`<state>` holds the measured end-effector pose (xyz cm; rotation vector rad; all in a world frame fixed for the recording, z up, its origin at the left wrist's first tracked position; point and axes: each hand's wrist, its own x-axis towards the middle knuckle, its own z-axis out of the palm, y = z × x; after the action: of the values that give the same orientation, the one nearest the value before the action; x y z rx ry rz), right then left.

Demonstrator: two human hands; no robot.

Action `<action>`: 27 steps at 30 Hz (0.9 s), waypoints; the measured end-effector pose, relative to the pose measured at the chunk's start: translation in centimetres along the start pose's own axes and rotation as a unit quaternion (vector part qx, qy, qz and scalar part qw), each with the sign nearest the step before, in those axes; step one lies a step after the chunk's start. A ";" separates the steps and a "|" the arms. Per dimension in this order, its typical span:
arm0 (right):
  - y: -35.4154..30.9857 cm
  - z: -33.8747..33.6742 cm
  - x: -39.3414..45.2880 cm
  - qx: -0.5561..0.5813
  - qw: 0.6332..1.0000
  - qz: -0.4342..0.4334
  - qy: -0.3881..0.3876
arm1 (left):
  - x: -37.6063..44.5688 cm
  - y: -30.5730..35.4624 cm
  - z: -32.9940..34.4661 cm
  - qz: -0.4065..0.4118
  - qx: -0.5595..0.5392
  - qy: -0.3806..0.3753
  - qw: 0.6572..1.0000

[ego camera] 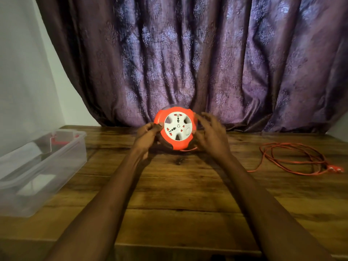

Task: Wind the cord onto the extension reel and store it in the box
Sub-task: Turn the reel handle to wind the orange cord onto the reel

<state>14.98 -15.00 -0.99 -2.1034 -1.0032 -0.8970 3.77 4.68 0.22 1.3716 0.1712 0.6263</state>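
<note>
Orange-rimmed round plastic extension reel with white socket face (176,128) was held upright above the wooden table (169,194). Left hand (148,136) gripped its rim; right hand (211,134) cupped the other side, fingers spread. Thin orange cord (293,159) lay loose, well right. Clear plastic box (39,166) sat left. Judged best: steady with left, turn evenly, guiding cord taut. No legible writing.

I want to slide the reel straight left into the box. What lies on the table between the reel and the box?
Head view: only bare wooden table lies between the reel and the clear box.
</note>
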 end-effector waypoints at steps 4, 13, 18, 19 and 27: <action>-1.9 -1.1 0.2 -0.117 0.972 -0.181 -0.088 | 0.6 0.4 -0.7 0.034 0.050 0.011 0.998; -3.6 -0.6 -0.2 -0.183 0.928 -0.307 -0.103 | 0.6 2.1 -1.0 0.079 0.189 -0.042 0.978; -4.1 0.0 -0.8 -0.219 0.913 -0.332 -0.091 | 0.9 2.1 -1.0 0.094 0.245 -0.057 0.963; -4.1 0.1 -0.8 -0.222 0.912 -0.336 -0.083 | 1.2 1.8 -1.0 0.094 0.236 -0.061 0.965; -3.6 -0.3 0.1 -0.218 0.962 -0.167 0.006 | 0.4 1.3 0.7 0.113 0.122 -0.049 0.985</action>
<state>11.97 -13.32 0.13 -2.3137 -1.2691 -1.4046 4.04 4.33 1.69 1.6708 0.0131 0.7417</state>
